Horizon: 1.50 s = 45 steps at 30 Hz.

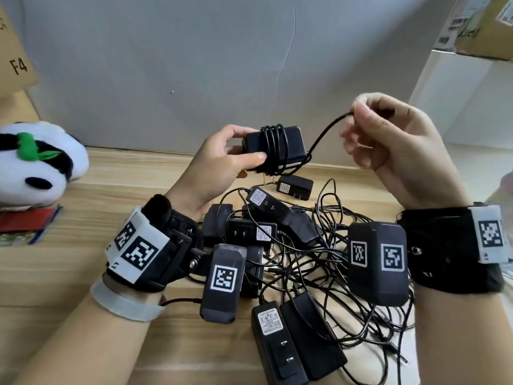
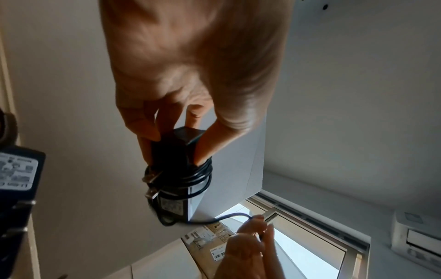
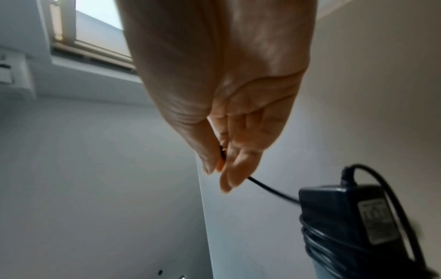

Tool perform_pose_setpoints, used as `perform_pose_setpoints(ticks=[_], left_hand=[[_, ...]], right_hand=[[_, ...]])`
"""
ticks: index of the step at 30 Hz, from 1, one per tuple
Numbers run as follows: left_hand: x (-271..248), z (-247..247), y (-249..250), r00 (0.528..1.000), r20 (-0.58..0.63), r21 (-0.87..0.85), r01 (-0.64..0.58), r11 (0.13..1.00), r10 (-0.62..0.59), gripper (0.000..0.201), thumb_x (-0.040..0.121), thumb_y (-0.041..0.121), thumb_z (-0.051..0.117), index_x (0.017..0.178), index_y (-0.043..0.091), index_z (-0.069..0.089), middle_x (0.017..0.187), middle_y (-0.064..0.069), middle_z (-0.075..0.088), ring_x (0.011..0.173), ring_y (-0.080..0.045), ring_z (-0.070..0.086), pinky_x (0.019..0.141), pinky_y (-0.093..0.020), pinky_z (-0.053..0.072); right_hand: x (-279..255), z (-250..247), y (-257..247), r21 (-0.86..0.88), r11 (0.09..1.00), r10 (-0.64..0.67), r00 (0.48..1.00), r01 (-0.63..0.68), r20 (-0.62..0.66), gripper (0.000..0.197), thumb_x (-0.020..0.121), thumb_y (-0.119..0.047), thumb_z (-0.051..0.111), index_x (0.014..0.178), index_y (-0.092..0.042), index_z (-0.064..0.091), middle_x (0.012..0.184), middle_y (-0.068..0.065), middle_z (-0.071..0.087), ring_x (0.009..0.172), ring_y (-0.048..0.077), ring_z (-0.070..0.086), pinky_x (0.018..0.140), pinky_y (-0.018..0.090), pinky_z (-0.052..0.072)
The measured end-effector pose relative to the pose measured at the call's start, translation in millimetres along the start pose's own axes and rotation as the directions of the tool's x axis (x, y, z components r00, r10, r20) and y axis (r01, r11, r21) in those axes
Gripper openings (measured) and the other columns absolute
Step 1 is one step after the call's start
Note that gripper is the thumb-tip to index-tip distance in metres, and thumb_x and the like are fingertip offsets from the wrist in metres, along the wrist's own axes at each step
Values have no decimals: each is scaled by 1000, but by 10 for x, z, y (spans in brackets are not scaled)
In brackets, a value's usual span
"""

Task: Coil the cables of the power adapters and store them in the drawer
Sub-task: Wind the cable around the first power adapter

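Note:
My left hand (image 1: 222,159) grips a black power adapter (image 1: 288,143) above the table, thumb on its near side. Several turns of its thin black cable (image 1: 273,147) are wound round the body. The same adapter (image 2: 171,169) shows its prongs in the left wrist view. My right hand (image 1: 388,134) is raised to the right and pinches the cable's free end (image 1: 327,129) between thumb and fingers (image 3: 226,169). A short slack stretch runs from the adapter (image 3: 346,217) to that hand. No drawer is in view.
A tangled pile of several black adapters and cables (image 1: 291,245) lies on the wooden table (image 1: 83,273) under my wrists. A plush panda (image 1: 36,162) sits at the left on a red packet. Cardboard boxes (image 1: 477,23) stand at the upper right and far left. A grey wall is behind.

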<state>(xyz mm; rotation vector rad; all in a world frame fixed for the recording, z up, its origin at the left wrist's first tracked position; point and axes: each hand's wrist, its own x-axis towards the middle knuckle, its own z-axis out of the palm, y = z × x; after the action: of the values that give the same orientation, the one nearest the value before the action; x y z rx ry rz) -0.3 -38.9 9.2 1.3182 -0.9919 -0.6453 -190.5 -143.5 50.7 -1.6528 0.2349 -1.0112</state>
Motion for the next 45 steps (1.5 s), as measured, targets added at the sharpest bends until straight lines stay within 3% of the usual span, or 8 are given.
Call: perform_pose_setpoints(ticks=[8, 12, 15, 21, 26, 33, 40, 45], left_hand=[[-23, 125, -37, 998, 62, -172, 38, 984, -27, 35, 87, 3, 61, 119, 16, 58, 104, -8, 66, 86, -14, 63, 72, -23, 49], [-2, 152, -84, 998, 16, -283, 61, 957, -59, 24, 89, 3, 58, 112, 7, 62, 103, -6, 67, 88, -18, 65, 83, -32, 56], [9, 129, -65, 990, 107, -445, 135, 885, -97, 33, 84, 3, 58, 117, -3, 59, 103, -14, 67, 84, -20, 67, 75, -31, 58], [-39, 64, -5, 921, 377, -372, 243, 896, -93, 37, 80, 15, 62, 114, 0, 61, 101, -13, 68, 82, -20, 67, 69, -25, 57], [-86, 113, 0, 900, 412, -186, 233, 954, -140, 45, 76, 15, 60, 117, -4, 59, 114, -23, 64, 94, -27, 64, 78, -32, 59], [-157, 158, -8, 797, 577, -21, 237, 971, -182, 34, 82, 8, 58, 115, 1, 61, 102, -9, 70, 86, -17, 67, 68, -23, 57], [-94, -37, -26, 764, 645, -323, 286, 902, -11, 35, 81, 11, 69, 114, 2, 65, 102, -10, 71, 90, -21, 69, 76, -32, 58], [-23, -97, -7, 777, 611, -577, 307, 757, 150, 44, 83, 12, 68, 124, -1, 57, 117, -17, 64, 103, -27, 65, 89, -35, 54]], right_hand=[[35, 67, 82, 64, 996, -54, 984, 66, -167, 15, 80, -30, 61, 90, -23, 69, 80, -9, 60, 76, 6, 52, 58, 17, 41], [34, 70, 51, 132, 989, -55, 993, 68, -102, 19, 93, -24, 49, 88, -20, 67, 77, -6, 62, 78, 10, 60, 68, 20, 50], [46, 36, 67, 36, 992, -111, 984, 117, -141, 22, 97, -21, 44, 88, -18, 63, 77, -5, 61, 81, 12, 59, 84, 28, 48], [90, 59, 214, 182, 979, -61, 987, 88, -150, 23, 99, -19, 35, 81, -13, 48, 74, -1, 44, 69, 11, 43, 69, 22, 39], [95, 22, 153, 260, 937, -197, 967, 235, -164, 27, 98, -17, 33, 76, -13, 48, 64, -3, 41, 63, 14, 36, 66, 26, 32], [72, -54, 95, 340, 886, -253, 943, 316, -216, 32, 100, -18, 28, 73, -14, 45, 59, -2, 37, 62, 16, 34, 67, 25, 34], [91, -219, 195, 321, 922, -153, 966, 216, -210, 34, 98, -26, 32, 67, -17, 43, 60, -3, 38, 62, 16, 35, 69, 25, 39], [85, -85, 289, 69, 996, -61, 998, 60, 2, 41, 94, -22, 40, 59, -19, 62, 71, -1, 58, 73, 15, 53, 74, 27, 50]])
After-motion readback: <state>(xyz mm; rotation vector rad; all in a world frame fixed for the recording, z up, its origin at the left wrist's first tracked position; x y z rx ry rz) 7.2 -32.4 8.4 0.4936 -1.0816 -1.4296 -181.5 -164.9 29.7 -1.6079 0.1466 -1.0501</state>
